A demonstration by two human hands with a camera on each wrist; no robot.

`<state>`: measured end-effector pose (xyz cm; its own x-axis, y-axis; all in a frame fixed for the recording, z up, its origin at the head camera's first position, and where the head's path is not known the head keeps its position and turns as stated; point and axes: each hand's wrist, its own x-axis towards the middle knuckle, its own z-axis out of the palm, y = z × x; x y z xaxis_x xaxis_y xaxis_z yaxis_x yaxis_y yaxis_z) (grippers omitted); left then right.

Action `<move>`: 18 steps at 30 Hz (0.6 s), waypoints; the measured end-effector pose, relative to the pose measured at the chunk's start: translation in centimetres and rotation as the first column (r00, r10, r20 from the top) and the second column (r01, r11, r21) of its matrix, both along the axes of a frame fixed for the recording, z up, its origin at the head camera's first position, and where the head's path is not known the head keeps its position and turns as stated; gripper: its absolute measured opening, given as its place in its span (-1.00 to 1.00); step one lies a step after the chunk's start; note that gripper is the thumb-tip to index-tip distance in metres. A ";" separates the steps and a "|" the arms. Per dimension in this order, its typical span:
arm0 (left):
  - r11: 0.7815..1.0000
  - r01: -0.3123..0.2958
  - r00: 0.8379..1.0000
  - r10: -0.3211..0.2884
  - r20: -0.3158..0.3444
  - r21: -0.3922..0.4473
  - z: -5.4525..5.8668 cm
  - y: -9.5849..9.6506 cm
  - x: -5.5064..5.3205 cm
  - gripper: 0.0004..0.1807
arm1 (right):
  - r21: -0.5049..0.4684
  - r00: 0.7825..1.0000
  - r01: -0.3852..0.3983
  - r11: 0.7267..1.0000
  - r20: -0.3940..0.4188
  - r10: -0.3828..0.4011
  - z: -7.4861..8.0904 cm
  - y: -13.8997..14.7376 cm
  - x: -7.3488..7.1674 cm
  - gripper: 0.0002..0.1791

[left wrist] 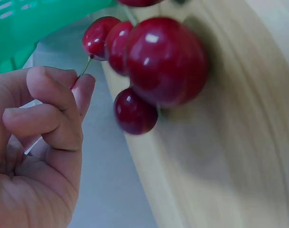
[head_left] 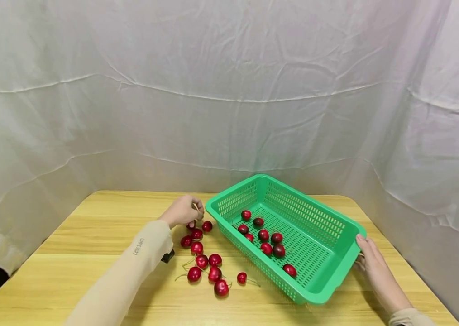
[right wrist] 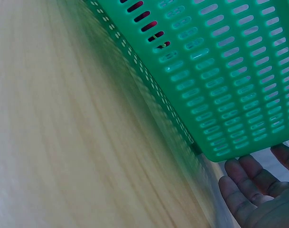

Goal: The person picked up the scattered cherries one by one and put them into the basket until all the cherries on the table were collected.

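Observation:
At the back of the table, my left hand (head_left: 182, 212) reaches beside a loose group of red cherries. Its thumb and fingertips pinch the thin green stem of one cherry (left wrist: 97, 37), while more cherries (left wrist: 167, 61) lie close by in the left wrist view. A green plastic basket (head_left: 345, 271) sits at an angle on the right, with several cherries (head_left: 266, 248) on its slotted floor. My right hand (head_left: 378, 269) holds the basket's right end, thumb over the rim; in the right wrist view its fingers (right wrist: 251, 185) are at the underside.
Several stemmed cherries (head_left: 214, 274) lie scattered on the wooden table (head_left: 78, 253), left of the basket. One small cherry (head_left: 242, 278) is apart from them, near the basket's long side. A pale cloth (head_left: 229, 131) hangs behind the table and at both sides.

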<state>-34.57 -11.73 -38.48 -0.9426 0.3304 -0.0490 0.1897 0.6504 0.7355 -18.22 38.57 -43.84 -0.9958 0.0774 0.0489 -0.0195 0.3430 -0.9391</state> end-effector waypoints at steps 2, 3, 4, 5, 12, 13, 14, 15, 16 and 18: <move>1.000 0.006 1.000 -0.006 -0.016 0.011 0.3 -0.5 0.0 -0.88 | 0.002 1.000 -0.004 1.000 0.006 0.004 0.0 0.0 0.0 -0.23; 1.000 0.007 1.000 -0.006 -0.020 0.020 0.5 -0.7 0.0 -0.87 | 0.002 1.000 -0.005 1.000 0.009 0.005 0.0 0.0 0.0 -0.22; 1.000 0.006 1.000 -0.005 -0.025 0.027 0.7 -0.9 0.0 -0.86 | 0.002 1.000 -0.005 1.000 0.010 0.005 0.0 0.0 0.0 -0.22; 0.999 0.003 1.000 -0.002 -0.026 0.034 0.9 -1.1 -0.1 -0.85 | 0.003 1.000 -0.005 1.000 0.009 0.005 0.0 0.0 0.0 -0.22; 1.000 -0.023 0.997 0.024 -0.072 0.013 2.5 -2.0 -0.2 -0.84 | -0.009 1.000 -0.004 1.000 0.003 0.004 0.1 -0.1 0.0 -0.21; 1.000 -0.028 0.996 0.029 -0.080 0.009 2.8 -2.1 -0.3 -0.84 | -0.012 1.000 -0.006 1.000 0.003 0.006 0.1 -0.2 0.0 -0.19; 0.999 -0.033 0.995 0.033 -0.090 0.004 3.1 -2.2 -0.3 -0.84 | -0.016 1.000 -0.005 1.000 -0.003 0.005 0.0 -0.2 0.0 -0.21; 0.999 -0.036 0.994 0.036 -0.099 0.000 3.4 -2.3 -0.3 -0.84 | -0.022 1.000 -0.004 1.000 -0.009 0.004 0.0 -0.2 0.0 -0.23; 0.999 -0.038 0.994 0.038 -0.106 -0.003 3.7 -2.4 -0.4 -0.84 | -0.028 1.000 -0.004 1.000 -0.012 0.004 0.0 -0.2 0.0 -0.24; 0.999 -0.047 0.992 0.046 -0.114 -0.003 4.3 -2.5 -0.3 -0.85 | -0.034 1.000 -0.005 0.999 -0.020 0.004 0.0 -0.2 0.0 -0.26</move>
<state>-34.90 -14.18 -34.19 -0.9565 0.2858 0.0577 0.2412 0.6644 0.7074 -18.22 38.37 -43.87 -0.9950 0.0747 0.0661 -0.0397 0.3105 -0.9498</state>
